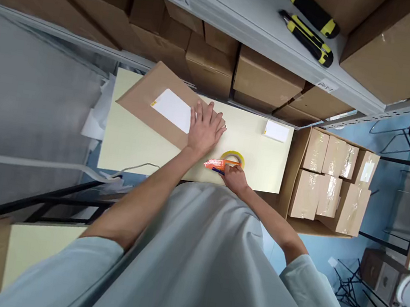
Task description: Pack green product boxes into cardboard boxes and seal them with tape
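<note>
My left hand (205, 134) lies flat, fingers stretched out, on the right end of a brown cardboard box (141, 90). The box sits at a slant on a pale yellow tabletop (127, 155) and bears a white label (172, 109), partly covered by the hand. Near the table's front edge, my right hand (235, 178) is closed round what looks like an orange and blue tape dispenser (219, 165). A yellow ring-shaped tape roll (234, 154) shows just beyond the fingers. The grip itself is partly hidden.
A small white box (276, 131) stands at the table's back right. On the right, a large open carton (290, 176) holds several taped boxes (315, 152). Overhead, a shelf (227, 3) carries two utility knives (309, 38). Brown boxes (266, 78) line the back, and a cable (137, 165) crosses at left.
</note>
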`<state>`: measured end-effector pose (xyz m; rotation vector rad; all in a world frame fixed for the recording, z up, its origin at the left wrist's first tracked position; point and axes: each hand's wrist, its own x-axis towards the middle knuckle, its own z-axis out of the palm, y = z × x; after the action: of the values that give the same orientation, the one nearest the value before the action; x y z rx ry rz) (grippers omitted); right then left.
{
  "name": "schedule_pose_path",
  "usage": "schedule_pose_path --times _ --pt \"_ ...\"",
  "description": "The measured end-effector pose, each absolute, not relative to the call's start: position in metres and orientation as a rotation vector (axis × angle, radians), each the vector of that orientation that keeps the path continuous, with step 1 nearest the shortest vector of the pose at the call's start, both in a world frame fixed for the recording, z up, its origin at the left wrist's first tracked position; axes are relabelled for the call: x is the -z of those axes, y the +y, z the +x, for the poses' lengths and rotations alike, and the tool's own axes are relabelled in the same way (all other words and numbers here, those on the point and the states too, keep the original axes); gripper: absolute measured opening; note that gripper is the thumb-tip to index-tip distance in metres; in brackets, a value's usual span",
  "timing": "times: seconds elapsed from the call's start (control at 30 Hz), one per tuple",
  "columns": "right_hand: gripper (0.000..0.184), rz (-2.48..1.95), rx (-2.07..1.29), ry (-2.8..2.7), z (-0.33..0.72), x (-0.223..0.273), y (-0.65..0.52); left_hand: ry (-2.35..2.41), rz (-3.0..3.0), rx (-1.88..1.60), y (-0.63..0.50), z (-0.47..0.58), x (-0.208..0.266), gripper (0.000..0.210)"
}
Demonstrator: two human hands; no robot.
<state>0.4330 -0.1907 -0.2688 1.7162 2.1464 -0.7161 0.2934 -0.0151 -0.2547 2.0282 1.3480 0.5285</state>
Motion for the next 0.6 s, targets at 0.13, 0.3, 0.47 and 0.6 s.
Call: schedule_pose_path --times 0.13,0.3,0.47,0.6 --pt "0.035 1.659 0.732 2.182 0.443 0.268 -0.187 1.313 2.042 -0.531 -0.015 0.289 0.253 0.065" --pt "0.028 1.702 0.723 2.128 0.488 0.256 -0.2 1.281 2.034 -0.527 -0.015 0.287 0.251 0.063" --pt "0.024 1.739 0.668 2.029 0.565 0.228 -0.221 1.194 2.063 -0.492 -0.025 0.282 0.253 0.058" --pt "0.029 1.755 0.576 2.045 0.603 0.214 -0.208 1.055 2.134 -0.406 -0.045 0.273 0.255 0.056"
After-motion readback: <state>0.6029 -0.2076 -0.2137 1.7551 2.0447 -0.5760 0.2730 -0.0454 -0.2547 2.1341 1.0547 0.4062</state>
